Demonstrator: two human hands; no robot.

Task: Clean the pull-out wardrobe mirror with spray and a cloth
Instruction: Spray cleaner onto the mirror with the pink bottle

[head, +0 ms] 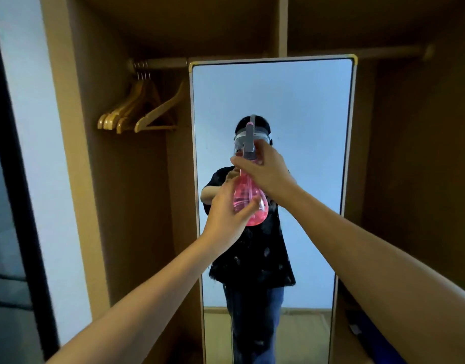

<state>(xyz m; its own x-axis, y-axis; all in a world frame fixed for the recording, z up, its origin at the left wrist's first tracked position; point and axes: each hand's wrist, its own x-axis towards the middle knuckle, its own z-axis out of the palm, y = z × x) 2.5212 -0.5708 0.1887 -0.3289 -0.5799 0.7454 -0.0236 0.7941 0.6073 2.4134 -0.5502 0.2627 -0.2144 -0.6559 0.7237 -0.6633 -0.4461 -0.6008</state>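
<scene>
Bottle (248, 199) of pink spray stands upright, long axis vertical, its grey head (249, 140) uppermost and aimed away at the mirror (305, 114) just beyond. Pink liquid partly fills its clear, rounded belly. Fingers of the right hand (265, 173) curl round the neck at the trigger, while the left hand (226, 214) cups the belly from below and beside it. Wooden hangers (136, 111) hang on a rail (160, 63) inside the wardrobe (107, 179), well left of the fingers.
</scene>
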